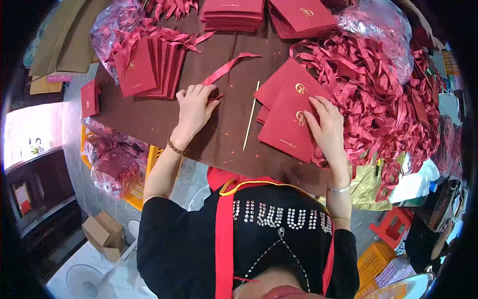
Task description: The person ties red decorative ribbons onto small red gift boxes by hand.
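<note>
My left hand [195, 110] is closed near the table's middle, with thumb and fingers pinching one end of a red ribbon [221, 71]. The ribbon's loose end stretches away to the upper right. On the right, my right hand [326, 127] lies over the edge of a flat red paper bag [284, 127] with gold lettering, its thumb and fingers apart on the surface. More red bags [271, 89] lie partly hidden under that one. Between my hands a thin pale stick [251, 117] rests on the table.
A brown table [219, 134] spans the view. Tangled red ribbons [368, 94] cover its right side. Fanned red bags [137, 70] stand at left, and stacked bags [232, 17] lie at the back. Clear plastic wraps [117, 30] sit at back left; a yellow crate [134, 194] stands below.
</note>
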Motion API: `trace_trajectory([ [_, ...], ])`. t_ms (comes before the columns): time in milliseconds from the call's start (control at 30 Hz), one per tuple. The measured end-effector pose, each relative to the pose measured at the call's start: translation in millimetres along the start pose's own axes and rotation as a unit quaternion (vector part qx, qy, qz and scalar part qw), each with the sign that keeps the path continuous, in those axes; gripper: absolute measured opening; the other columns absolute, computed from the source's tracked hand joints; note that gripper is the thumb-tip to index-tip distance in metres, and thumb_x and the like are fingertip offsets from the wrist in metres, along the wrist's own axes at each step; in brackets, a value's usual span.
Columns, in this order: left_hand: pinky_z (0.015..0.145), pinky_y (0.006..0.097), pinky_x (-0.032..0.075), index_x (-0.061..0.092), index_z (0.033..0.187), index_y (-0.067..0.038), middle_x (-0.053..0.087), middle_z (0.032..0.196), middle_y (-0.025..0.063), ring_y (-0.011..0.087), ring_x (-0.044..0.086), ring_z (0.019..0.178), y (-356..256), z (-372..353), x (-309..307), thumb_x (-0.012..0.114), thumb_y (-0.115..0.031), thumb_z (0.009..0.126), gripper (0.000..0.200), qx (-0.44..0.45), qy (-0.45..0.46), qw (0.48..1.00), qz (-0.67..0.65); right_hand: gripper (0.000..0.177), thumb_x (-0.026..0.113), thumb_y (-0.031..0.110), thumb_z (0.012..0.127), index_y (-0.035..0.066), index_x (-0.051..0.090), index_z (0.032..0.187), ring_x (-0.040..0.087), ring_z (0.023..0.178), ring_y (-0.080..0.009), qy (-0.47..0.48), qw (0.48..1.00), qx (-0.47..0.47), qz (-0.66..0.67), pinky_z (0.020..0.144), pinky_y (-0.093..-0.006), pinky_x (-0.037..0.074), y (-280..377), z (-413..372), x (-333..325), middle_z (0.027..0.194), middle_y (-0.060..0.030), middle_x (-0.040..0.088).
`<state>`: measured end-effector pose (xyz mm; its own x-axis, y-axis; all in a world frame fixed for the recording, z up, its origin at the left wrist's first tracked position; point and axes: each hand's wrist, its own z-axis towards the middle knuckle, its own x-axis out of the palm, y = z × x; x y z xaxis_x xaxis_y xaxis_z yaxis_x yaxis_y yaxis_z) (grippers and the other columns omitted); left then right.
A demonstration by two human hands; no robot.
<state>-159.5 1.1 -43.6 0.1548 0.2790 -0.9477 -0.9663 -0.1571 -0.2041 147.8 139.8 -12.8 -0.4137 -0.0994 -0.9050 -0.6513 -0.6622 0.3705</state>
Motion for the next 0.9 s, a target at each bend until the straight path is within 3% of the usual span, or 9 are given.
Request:
trace_trajectory([
  [233, 0.081, 0.0385, 0.033, 0.062, 0.088, -0.012, 0.059, 0.084, 0.0016, 0.0198, 0.055, 0.084, -8, -5, 12, 0.065, -0.016, 0.079, 0.01, 0.093, -0.083, 0.991, 0.043, 0.023, 0.053, 0.006, 0.087, 0.004, 0.061, 0.108, 0.056, 0.099, -0.0315, -0.029, 0.999, -0.001, 0.042, 0.084, -0.0394, 0.045, -10, 3, 8, 0.104, -0.0137, 0.061],
  [300, 0.082, 0.0379, 0.034, 0.062, 0.086, -0.01, 0.062, 0.082, 0.0034, 0.0221, 0.056, 0.083, -19, -3, 6, 0.062, -0.015, 0.083, 0.006, 0.003, -0.06, 0.989, -0.134, 0.022, 0.053, 0.003, 0.085, 0.003, 0.062, 0.105, 0.057, 0.094, -0.0319, 0.003, 0.998, 0.007, 0.06, 0.081, -0.0403, 0.045, -9, 0, 5, 0.1, -0.0136, 0.061],
  [367, 0.072, 0.0368, 0.041, 0.062, 0.086, -0.007, 0.063, 0.081, 0.0074, 0.0247, 0.059, 0.075, -39, 3, 0, 0.06, -0.012, 0.084, 0.006, 0.01, -0.053, 0.983, -0.178, 0.022, 0.052, 0.001, 0.083, 0.002, 0.062, 0.103, 0.058, 0.089, -0.0323, -0.026, 0.996, 0.003, 0.084, 0.078, -0.0399, 0.046, -14, -4, 10, 0.096, -0.0136, 0.061],
  [433, 0.06, 0.0372, 0.044, 0.061, 0.087, -0.005, 0.063, 0.081, 0.0105, 0.0264, 0.061, 0.069, -68, 5, 0, 0.061, -0.011, 0.082, 0.008, -0.114, 0.071, 0.908, -0.397, 0.022, 0.053, 0.001, 0.083, 0.002, 0.062, 0.102, 0.058, 0.087, -0.0325, -0.032, 0.996, -0.011, 0.077, 0.075, -0.0392, 0.046, -14, -10, 12, 0.095, -0.0138, 0.061],
  [467, 0.053, 0.0388, 0.045, 0.06, 0.087, -0.004, 0.062, 0.082, 0.0132, 0.029, 0.06, 0.062, -87, 8, 0, 0.06, -0.009, 0.081, 0.008, -0.061, 0.054, 0.926, -0.368, 0.022, 0.054, 0.001, 0.082, 0.002, 0.062, 0.102, 0.058, 0.087, -0.0315, -0.047, 0.996, -0.016, 0.076, 0.076, -0.0392, 0.046, -10, -11, 9, 0.094, -0.013, 0.061],
  [500, 0.059, 0.0399, 0.047, 0.058, 0.087, -0.003, 0.06, 0.084, 0.0136, 0.0313, 0.061, 0.069, -102, 9, 6, 0.059, -0.009, 0.082, 0.008, 0.013, -0.005, 0.945, -0.328, 0.022, 0.054, 0.001, 0.082, 0.002, 0.062, 0.102, 0.058, 0.087, -0.0315, -0.047, 0.996, -0.012, 0.075, 0.076, -0.0392, 0.046, -8, -13, 9, 0.094, -0.013, 0.061],
  [567, 0.071, 0.0315, 0.048, 0.057, 0.09, 0.0, 0.06, 0.088, 0.0143, 0.0275, 0.061, 0.079, -118, 6, 13, 0.061, -0.005, 0.083, 0.009, 0.048, 0.007, 0.954, -0.294, 0.022, 0.056, 0.003, 0.082, 0.003, 0.062, 0.103, 0.057, 0.088, -0.0303, -0.048, 0.995, -0.011, 0.087, 0.077, -0.0392, 0.045, -3, -18, 7, 0.093, -0.0123, 0.061],
  [733, 0.07, 0.035, 0.048, 0.059, 0.089, -0.001, 0.061, 0.088, 0.0147, 0.0299, 0.062, 0.081, -138, -16, 11, 0.061, -0.009, 0.083, 0.01, 0.0, 0.125, 0.928, -0.351, 0.019, 0.063, 0.014, 0.08, 0.009, 0.066, 0.098, 0.055, 0.087, -0.0229, 0.003, 0.999, -0.011, 0.03, 0.077, -0.0344, 0.039, 8, -40, 3, 0.092, -0.0039, 0.059],
  [900, 0.068, 0.0357, 0.049, 0.062, 0.089, -0.002, 0.063, 0.086, 0.015, 0.0315, 0.063, 0.08, -139, -39, 15, 0.061, -0.013, 0.083, 0.012, -0.044, 0.196, 0.92, -0.338, 0.018, 0.064, 0.013, 0.079, 0.007, 0.065, 0.096, 0.055, 0.083, -0.0238, 0.049, 0.995, -0.011, 0.091, 0.075, -0.0352, 0.041, 16, -61, 4, 0.088, -0.006, 0.057],
])
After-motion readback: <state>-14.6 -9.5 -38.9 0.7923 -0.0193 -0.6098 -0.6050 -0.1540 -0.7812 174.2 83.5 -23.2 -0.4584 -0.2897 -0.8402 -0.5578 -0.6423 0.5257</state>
